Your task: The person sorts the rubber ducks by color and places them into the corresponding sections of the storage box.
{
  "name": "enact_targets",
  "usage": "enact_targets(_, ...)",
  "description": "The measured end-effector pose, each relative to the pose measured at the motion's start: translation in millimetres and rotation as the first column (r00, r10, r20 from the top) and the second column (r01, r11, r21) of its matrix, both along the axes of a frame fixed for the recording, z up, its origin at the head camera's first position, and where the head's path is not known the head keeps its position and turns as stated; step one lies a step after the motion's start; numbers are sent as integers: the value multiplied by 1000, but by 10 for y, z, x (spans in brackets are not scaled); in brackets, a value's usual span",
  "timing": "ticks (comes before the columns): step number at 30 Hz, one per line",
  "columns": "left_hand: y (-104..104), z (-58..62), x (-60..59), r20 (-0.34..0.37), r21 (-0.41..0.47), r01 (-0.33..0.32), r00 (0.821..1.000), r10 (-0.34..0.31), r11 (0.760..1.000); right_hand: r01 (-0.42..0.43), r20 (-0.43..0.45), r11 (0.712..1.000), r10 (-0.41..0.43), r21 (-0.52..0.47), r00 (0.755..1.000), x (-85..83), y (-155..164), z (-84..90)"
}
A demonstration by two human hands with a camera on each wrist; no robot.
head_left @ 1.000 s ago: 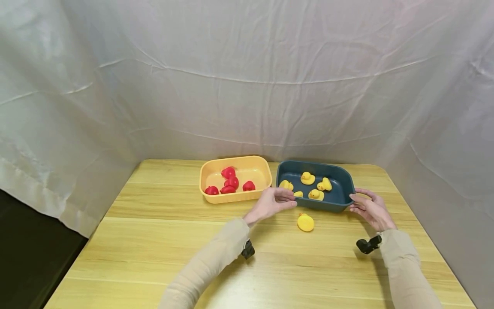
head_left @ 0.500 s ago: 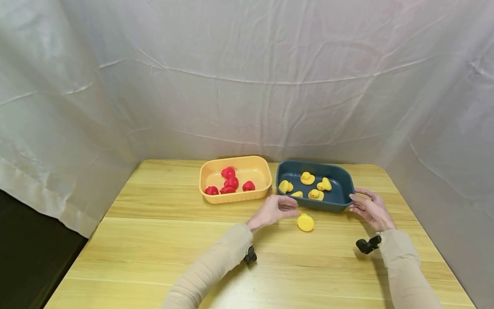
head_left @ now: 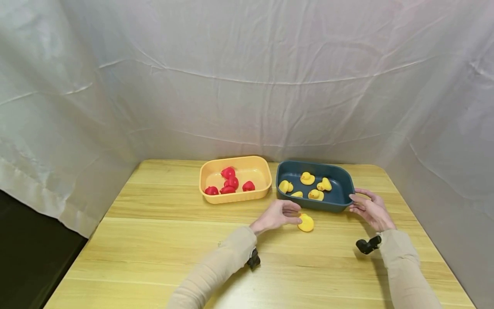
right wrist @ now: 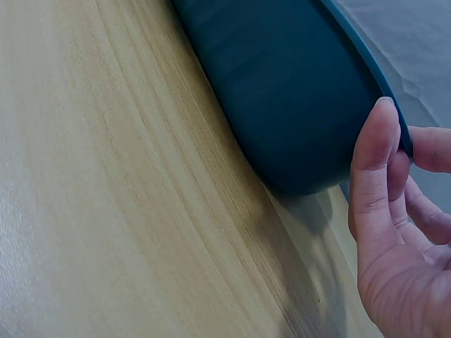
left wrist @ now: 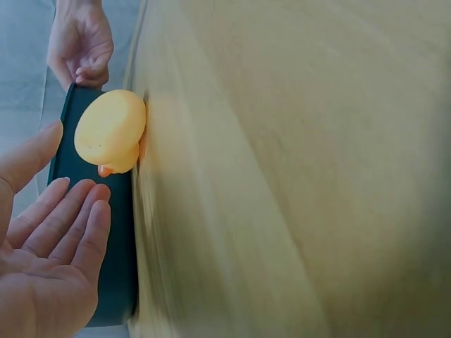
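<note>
A yellow rubber duck (head_left: 306, 222) lies on the table in front of a dark blue bin (head_left: 339, 207). My left hand (head_left: 277, 214) is beside that duck on its left, thumb and fingers spread apart. In the left wrist view the duck (left wrist: 111, 130) sits just beyond my fingertips (left wrist: 101, 191), and nothing is between finger and thumb. At the bin's right end my right hand (head_left: 370, 209) grips the rim. The right wrist view shows the thumb (right wrist: 377, 141) on the outer wall of the bin (right wrist: 282, 91), other fingers on the rim's far side.
Several yellow ducks (head_left: 307, 178) lie inside the dark blue bin. Left of it stands an orange-yellow bin (head_left: 235, 198) with several red rubber ducks (head_left: 231, 182). Both stand near the back of the wooden table (head_left: 154, 240). A pale curtain (head_left: 247, 86) hangs behind and at the sides.
My left hand has drawn back from the dark blue bin's front edge, down and slightly right, to the loose yellow duck. My right hand has stayed at the bin's rim.
</note>
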State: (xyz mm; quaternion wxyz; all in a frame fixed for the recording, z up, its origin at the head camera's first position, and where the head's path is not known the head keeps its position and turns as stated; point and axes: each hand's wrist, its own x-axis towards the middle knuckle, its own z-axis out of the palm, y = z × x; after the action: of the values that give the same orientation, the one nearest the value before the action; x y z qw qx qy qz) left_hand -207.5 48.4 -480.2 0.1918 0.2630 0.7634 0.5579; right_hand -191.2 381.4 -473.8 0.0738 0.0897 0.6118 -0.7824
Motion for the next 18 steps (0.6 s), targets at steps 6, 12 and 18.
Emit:
enact_targets(6, 47, -48, 1, 14, -3, 8, 1000, -8, 1000, -4, 1, 1000, 4, -2, 1000, 7, -2, 7)
enact_targets(12, 73, -49, 3, 3, -48, 10, 1000, -10, 999, -12, 10, 1000, 12, 17, 1000, 10, 0, 17)
enact_targets(18, 104, -68, -23, -1, -63, 8, 1000, -8, 998, -12, 17, 1000, 12, 21, 1000, 3, 2, 18)
